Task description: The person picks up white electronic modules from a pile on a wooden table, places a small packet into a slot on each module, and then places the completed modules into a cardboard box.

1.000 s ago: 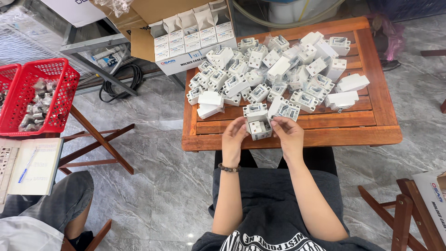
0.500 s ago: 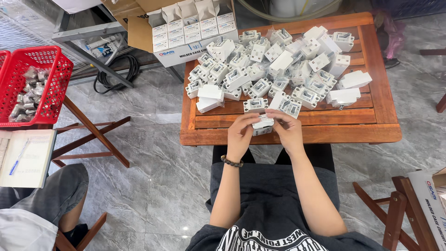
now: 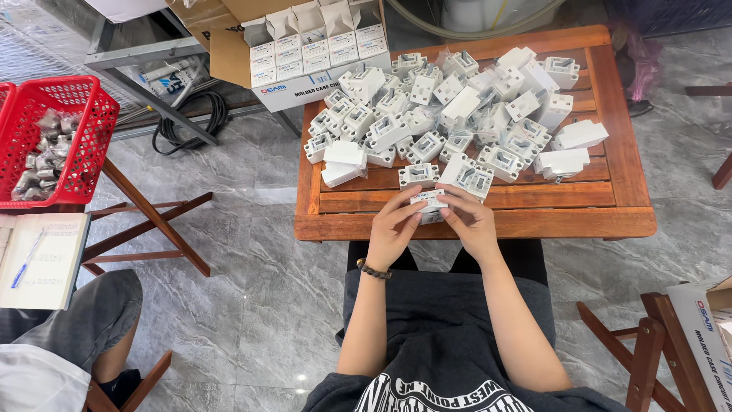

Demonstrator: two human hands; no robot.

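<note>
Both hands hold one small white box point(image 3: 428, 204) over the near edge of a low wooden slatted table point(image 3: 610, 198). My left hand point(image 3: 394, 227) grips its left side and my right hand point(image 3: 469, 221) grips its right side; my fingers hide most of it. A beaded bracelet sits on my left wrist. Just beyond my hands lies a pile of several white plastic switch-like parts point(image 3: 457, 114), some in clear wrap, with closed white boxes point(image 3: 343, 162) at the pile's left and right edges.
An open cardboard carton point(image 3: 305, 46) of small white boxes stands at the table's far left. A red basket point(image 3: 53, 137) of wrapped parts and a notebook with a pen point(image 3: 42, 259) are at left. Another person's knee point(image 3: 84, 328) shows at lower left. Wooden stools flank me.
My hands have drawn back from the pile to the table's near edge, and the part they held is now inside a small white box between them.
</note>
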